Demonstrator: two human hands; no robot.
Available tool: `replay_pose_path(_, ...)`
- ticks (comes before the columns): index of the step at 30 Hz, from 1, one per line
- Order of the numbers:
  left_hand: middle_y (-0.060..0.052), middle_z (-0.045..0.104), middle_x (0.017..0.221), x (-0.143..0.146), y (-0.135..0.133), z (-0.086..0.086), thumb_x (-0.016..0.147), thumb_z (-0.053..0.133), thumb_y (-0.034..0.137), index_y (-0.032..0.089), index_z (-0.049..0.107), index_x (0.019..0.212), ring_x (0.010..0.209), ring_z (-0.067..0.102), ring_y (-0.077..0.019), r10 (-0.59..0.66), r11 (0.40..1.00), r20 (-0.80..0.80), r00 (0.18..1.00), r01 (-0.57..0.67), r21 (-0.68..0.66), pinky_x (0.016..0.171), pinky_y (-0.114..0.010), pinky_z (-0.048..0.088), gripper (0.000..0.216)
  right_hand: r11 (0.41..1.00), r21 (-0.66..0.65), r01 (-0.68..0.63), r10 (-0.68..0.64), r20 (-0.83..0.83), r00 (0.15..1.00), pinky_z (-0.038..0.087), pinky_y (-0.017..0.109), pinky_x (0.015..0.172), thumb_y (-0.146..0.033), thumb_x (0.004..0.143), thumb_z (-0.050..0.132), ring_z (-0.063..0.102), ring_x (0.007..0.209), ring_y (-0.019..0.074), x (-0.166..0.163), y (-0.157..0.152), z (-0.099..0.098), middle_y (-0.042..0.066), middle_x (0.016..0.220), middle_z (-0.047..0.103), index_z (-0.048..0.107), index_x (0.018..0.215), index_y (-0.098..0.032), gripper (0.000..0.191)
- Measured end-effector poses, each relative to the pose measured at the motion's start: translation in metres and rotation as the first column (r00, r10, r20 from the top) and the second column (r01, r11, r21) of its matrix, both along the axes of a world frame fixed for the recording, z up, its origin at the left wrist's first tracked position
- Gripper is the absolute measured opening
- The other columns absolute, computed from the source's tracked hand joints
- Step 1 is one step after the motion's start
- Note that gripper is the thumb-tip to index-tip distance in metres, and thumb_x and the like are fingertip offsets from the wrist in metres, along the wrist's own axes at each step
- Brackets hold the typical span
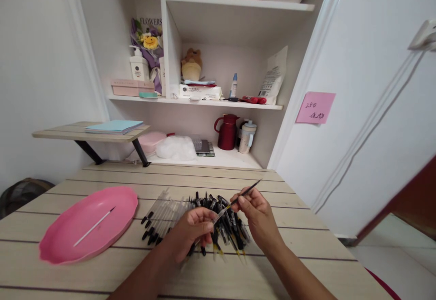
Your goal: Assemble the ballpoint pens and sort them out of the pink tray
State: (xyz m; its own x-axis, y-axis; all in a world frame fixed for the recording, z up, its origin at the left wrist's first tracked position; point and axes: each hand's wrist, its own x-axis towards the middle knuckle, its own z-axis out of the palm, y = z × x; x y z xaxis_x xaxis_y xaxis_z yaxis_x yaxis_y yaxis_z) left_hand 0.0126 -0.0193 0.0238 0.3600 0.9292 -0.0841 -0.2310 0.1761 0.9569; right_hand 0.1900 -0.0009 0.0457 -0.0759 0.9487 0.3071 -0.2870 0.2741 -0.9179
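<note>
My left hand [193, 232] is closed around a clear pen barrel [220, 213] just above a pile of pens [190, 220] on the wooden table [306, 250]. My right hand [256, 211] pinches a thin dark refill [248, 189] that points up and to the right, its lower end meeting the barrel. The pile holds several clear barrels with black tips on the left and several black-capped pens on the right. A pink oval tray [68, 236] lies to the left with one thin white refill [94, 226] in it.
A small raised wooden shelf [61, 132] with a blue notebook [114, 126] stands at the back left. Behind the table, white shelves hold a red jug [227, 132], a cup, boxes and a bag. A pink sticky note [315, 107] hangs on the right wall.
</note>
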Motion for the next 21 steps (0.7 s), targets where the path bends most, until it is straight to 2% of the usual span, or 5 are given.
replay_pose_path(5, 0.002, 0.054, 0.057, 0.004, 0.006, 0.000, 0.061, 0.066, 0.023, 0.014, 0.059, 0.086, 0.047, 0.053, -0.0083, 0.094, 0.994, -0.056, 0.994, -0.090, 0.068, 0.042, -0.017, 0.036, 0.027, 0.993, -0.068, -0.094, 0.106, 0.193, 0.976, 0.042, 0.024, 0.055, -0.043, 0.067, 0.061, 0.053, 0.061, 0.0131, -0.007, -0.001, -0.004, 0.003, 0.072, 0.059, 0.054, 0.079, -0.017, 0.029)
replay_pose_path(8, 0.003, 0.053, 0.058, 0.003, 0.007, 0.001, 0.064, 0.064, 0.023, 0.014, 0.058, 0.086, 0.047, 0.053, -0.0078, 0.111, 0.992, -0.075, 0.991, -0.106, 0.072, 0.042, -0.016, 0.036, 0.025, 0.995, -0.086, -0.054, 0.067, 0.160, 0.985, 0.040, 0.023, 0.052, -0.045, 0.072, 0.054, 0.053, 0.059, 0.0114, -0.005, 0.001, -0.003, 0.003, 0.080, 0.059, 0.054, 0.089, -0.018, 0.032)
replay_pose_path(13, 0.003, 0.054, 0.059, 0.005, 0.006, -0.001, 0.065, 0.063, 0.023, 0.015, 0.057, 0.088, 0.046, 0.052, -0.0073, 0.094, 0.995, -0.068, 0.993, -0.093, 0.028, 0.042, -0.016, 0.035, 0.025, 0.997, -0.080, 0.014, -0.001, 0.162, 0.987, 0.038, 0.022, 0.048, -0.044, 0.069, 0.059, 0.049, 0.051, 0.0094, -0.002, 0.005, -0.001, 0.002, 0.072, 0.058, 0.055, 0.088, -0.017, 0.033)
replay_pose_path(18, 0.001, 0.057, 0.067, 0.004, 0.007, -0.004, 0.068, 0.061, 0.029, 0.016, 0.055, 0.093, 0.047, 0.052, -0.0068, 0.077, 0.997, 0.080, 0.994, -0.074, -0.037, 0.041, -0.017, 0.035, 0.029, 0.997, -0.050, 0.062, -0.050, 0.213, 0.976, 0.037, 0.022, 0.047, -0.046, 0.072, 0.053, 0.050, 0.050, 0.0102, 0.008, 0.015, -0.002, 0.003, 0.069, 0.058, 0.056, 0.084, -0.016, 0.032)
replay_pose_path(21, 0.002, 0.054, 0.067, -0.003, 0.013, 0.001, 0.069, 0.060, 0.028, 0.018, 0.054, 0.095, 0.045, 0.048, -0.0045, 0.133, 0.990, 0.223, 0.966, -0.118, -0.082, 0.039, -0.015, 0.033, 0.028, 0.985, -0.025, 0.170, -0.148, 0.373, 0.916, 0.035, 0.022, 0.045, -0.043, 0.072, 0.053, 0.048, 0.047, 0.0101, 0.024, 0.029, -0.008, 0.001, 0.062, 0.057, 0.056, 0.071, -0.017, 0.026)
